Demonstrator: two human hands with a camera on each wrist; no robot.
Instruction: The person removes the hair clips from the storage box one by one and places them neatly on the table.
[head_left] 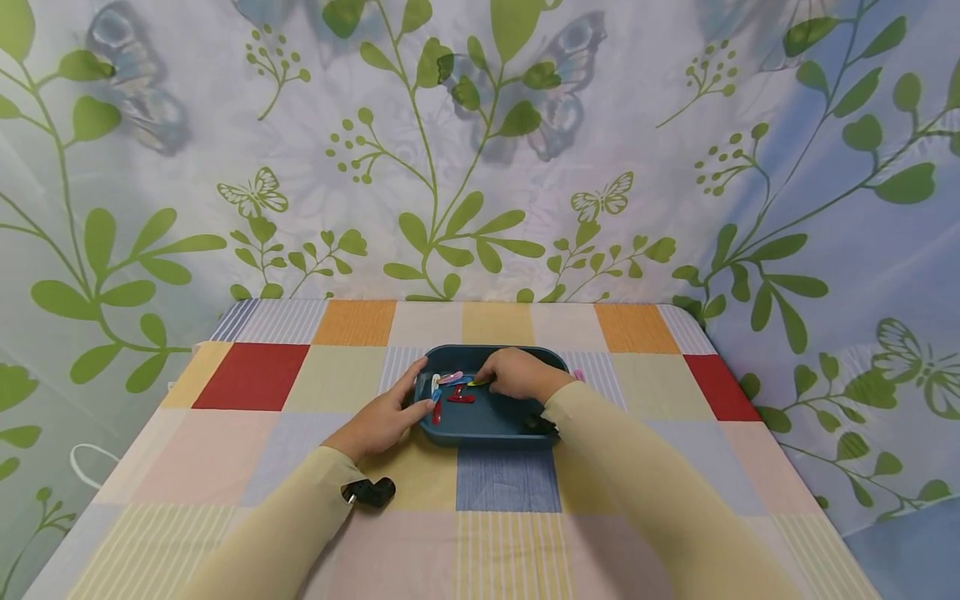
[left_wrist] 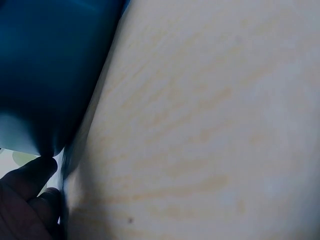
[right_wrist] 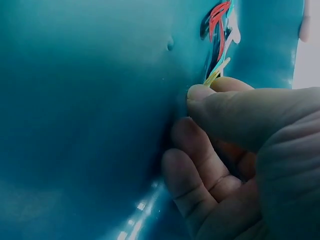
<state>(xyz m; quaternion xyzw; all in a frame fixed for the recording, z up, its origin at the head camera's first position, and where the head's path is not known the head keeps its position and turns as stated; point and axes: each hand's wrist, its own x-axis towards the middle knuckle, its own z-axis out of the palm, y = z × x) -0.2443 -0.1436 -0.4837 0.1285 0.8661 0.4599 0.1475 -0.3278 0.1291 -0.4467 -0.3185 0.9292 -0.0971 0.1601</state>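
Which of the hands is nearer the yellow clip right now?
Right. The right hand pinches the yellow clip between thumb and finger; the left hand is farther off, at the tray's left edge.

patchwork-covered table (head_left: 405, 546) | blue tray (head_left: 480, 440) atop | pink item (head_left: 579, 375) beside (partly hidden)

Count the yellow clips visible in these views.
1: a yellow clip, pinched by the right hand inside the blue tray; it shows in the head and right wrist views. More may be hidden beneath that hand.
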